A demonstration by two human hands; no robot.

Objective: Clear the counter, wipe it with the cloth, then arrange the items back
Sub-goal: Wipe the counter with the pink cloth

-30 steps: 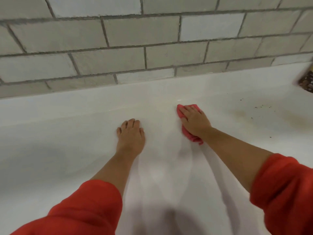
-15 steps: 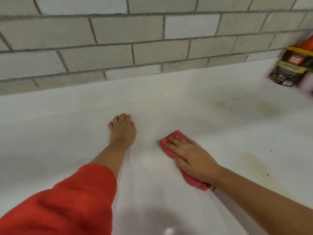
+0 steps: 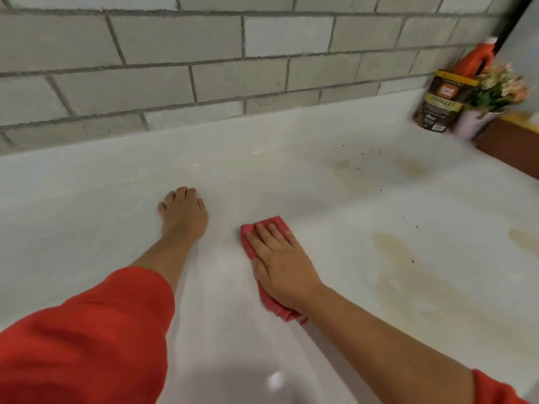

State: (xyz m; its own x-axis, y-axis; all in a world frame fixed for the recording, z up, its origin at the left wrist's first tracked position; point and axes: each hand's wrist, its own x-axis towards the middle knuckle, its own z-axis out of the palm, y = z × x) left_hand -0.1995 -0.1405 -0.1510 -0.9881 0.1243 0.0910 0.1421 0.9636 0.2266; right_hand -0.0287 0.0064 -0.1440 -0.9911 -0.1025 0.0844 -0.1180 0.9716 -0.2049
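Near the middle of the white tabletop [image 3: 320, 193], a pink cloth [image 3: 275, 221] is pressed flat under the right hand [image 3: 280, 263]. The fingers are stretched straight over the cloth, nothing is gripped, and folds of the cloth can be seen beyond the fingertips and beneath the wrist. The left hand [image 3: 183, 217] is rested palm down on the bare surface just to the left of the cloth and a little nearer the back edge. It is relaxed and nothing is held in it, with the fingertips slightly bent against the tabletop. Both forearms are framed by red sleeves [image 3: 87, 339].

Toward the right edge, yellowish stains [image 3: 393, 249] are spread across the surface, and a scatter of dark specks [image 3: 370, 153] is seen nearer the back edge. In the far right corner, a brown pouch [image 3: 440, 103] marked "GRANULES" is stood upright against the grey tiled wall [image 3: 175, 68]. An orange bottle [image 3: 474, 61] is placed behind the pouch. Just beside the pouch, a pale pot [image 3: 474, 123] of pink flowers [image 3: 498, 86] is set, though this corner is blurred.
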